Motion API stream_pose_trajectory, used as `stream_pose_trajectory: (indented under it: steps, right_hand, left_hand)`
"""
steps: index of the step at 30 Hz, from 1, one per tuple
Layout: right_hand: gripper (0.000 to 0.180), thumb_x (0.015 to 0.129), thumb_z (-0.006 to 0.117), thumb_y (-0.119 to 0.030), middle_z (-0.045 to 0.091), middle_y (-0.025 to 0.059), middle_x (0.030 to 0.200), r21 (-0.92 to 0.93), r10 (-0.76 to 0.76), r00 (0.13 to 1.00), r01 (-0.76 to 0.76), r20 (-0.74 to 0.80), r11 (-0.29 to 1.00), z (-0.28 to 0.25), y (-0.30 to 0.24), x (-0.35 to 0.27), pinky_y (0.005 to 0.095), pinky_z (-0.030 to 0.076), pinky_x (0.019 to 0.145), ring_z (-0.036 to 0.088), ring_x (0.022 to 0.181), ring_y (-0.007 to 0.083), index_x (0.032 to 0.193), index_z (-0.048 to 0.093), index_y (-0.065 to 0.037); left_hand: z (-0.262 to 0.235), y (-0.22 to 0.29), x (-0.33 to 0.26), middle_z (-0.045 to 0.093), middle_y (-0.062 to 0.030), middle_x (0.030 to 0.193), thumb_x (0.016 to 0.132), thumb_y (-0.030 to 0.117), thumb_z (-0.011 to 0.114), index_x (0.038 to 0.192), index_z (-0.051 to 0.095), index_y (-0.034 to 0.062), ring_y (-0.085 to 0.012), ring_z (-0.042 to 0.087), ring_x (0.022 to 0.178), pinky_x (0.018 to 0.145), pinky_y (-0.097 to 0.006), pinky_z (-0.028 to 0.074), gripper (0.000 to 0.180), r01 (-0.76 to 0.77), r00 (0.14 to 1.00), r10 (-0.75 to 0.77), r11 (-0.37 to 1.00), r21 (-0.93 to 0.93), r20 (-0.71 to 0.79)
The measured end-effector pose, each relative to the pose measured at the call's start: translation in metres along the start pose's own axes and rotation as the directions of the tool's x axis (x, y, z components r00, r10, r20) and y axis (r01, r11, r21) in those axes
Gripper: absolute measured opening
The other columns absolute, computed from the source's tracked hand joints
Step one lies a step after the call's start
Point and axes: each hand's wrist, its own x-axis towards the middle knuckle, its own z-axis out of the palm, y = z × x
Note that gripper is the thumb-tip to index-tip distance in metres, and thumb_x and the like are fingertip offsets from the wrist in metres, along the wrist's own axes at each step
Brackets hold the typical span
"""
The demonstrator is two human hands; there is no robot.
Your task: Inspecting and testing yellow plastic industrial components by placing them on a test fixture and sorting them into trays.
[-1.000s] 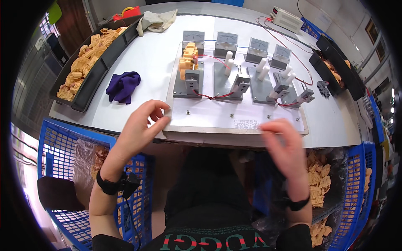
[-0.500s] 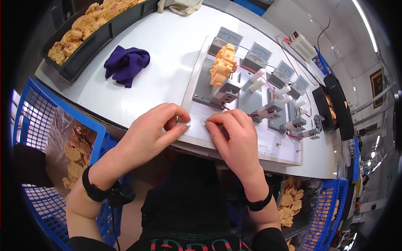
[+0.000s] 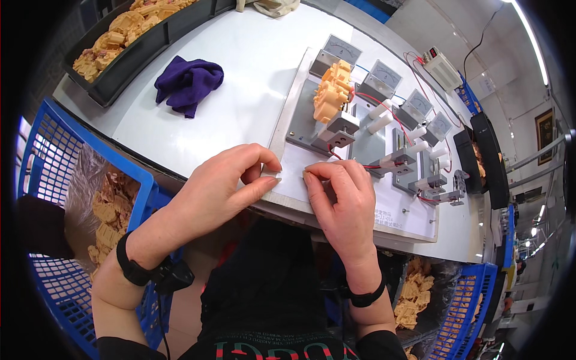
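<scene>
My left hand (image 3: 234,180) is at the front edge of a white test board (image 3: 294,201). Its thumb and fingertips come together around a tiny whitish bit, too small to make out. A short gap to the right, my right hand (image 3: 345,195) has thumb and index finger pinched over the board; whatever they hold, if anything, is hidden. Beyond my hands, an orange-yellow plastic gear-like part (image 3: 333,90) stands on a grey metal fixture (image 3: 339,131). Neither hand touches it. Analog meters (image 3: 384,77), white posts (image 3: 380,124) and red wires fill the rest of the board.
A purple cloth (image 3: 189,85) lies on the white table (image 3: 252,66). At the back left is a black tray (image 3: 138,51) of yellow parts. Blue crates (image 3: 129,162) with more parts flank me below the table. A power supply (image 3: 443,69) sits at the far right.
The view has shifted slightly, so table and board sit a little further right. Both hands keep nearly the same pinching pose at the board's front edge.
</scene>
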Motion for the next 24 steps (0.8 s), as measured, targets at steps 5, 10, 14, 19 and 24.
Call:
stream_pose_trajectory:
  steps: [5,10,14,19,24]
  right_hand:
    - [0.013,0.083,0.078,-0.011,0.064,0.0034,0.088,-0.015,0.003,1.0,-0.003,-0.008,1.0,-0.001,-0.002,0.0,0.0366,0.045,0.076,0.061,0.085,0.0239,0.092,0.069,-0.008]
    - [0.012,0.083,0.077,-0.01,0.063,0.0043,0.087,0.016,0.018,1.0,-0.018,-0.007,1.0,0.002,-0.003,0.0,0.0369,0.046,0.078,0.061,0.085,0.0245,0.092,0.069,-0.008]
    - [0.011,0.083,0.076,-0.008,0.063,0.007,0.088,0.021,0.057,0.998,-0.057,0.024,0.998,0.004,-0.005,-0.001,0.0384,0.047,0.079,0.06,0.086,0.0275,0.091,0.069,-0.008]
    - [0.008,0.087,0.073,-0.003,0.061,0.0087,0.087,0.06,0.123,0.992,-0.124,0.027,0.99,-0.005,-0.009,-0.002,0.0342,0.049,0.07,0.059,0.08,0.0238,0.094,0.069,-0.003]
    - [0.009,0.088,0.072,-0.003,0.06,0.0085,0.089,0.103,0.138,0.99,-0.141,0.041,0.985,0.001,-0.007,-0.004,0.0321,0.049,0.07,0.058,0.08,0.0223,0.096,0.069,-0.002]
  left_hand:
    - [-0.001,0.002,0.001,0.054,0.0025,0.08,0.094,0.015,0.068,0.108,0.066,0.0062,-0.0061,0.051,0.072,0.06,-0.024,0.04,0.016,-0.002,1.0,0.002,1.0,-0.018,0.005]
    - [-0.002,0.001,0.0,0.054,0.0018,0.08,0.094,0.014,0.068,0.107,0.066,0.0054,-0.0066,0.051,0.073,0.063,-0.024,0.042,0.016,0.015,1.0,-0.015,0.999,-0.039,0.0]
    - [0.0,-0.012,-0.002,0.06,-0.0057,0.086,0.093,0.014,0.068,0.107,0.065,0.003,-0.0151,0.056,0.075,0.074,-0.03,0.048,0.018,-0.065,0.997,0.065,0.998,-0.001,-0.029]
    - [0.007,-0.012,0.0,0.06,-0.0085,0.083,0.094,0.022,0.067,0.107,0.063,0.0065,-0.0235,0.059,0.077,0.072,-0.036,0.049,0.02,-0.171,0.983,0.173,0.984,0.044,-0.055]
    - [0.004,-0.01,-0.001,0.068,-0.0121,0.094,0.093,0.023,0.064,0.104,0.062,0.0059,-0.0306,0.067,0.089,0.076,-0.042,0.053,0.021,-0.093,0.995,0.094,0.995,0.047,-0.032]
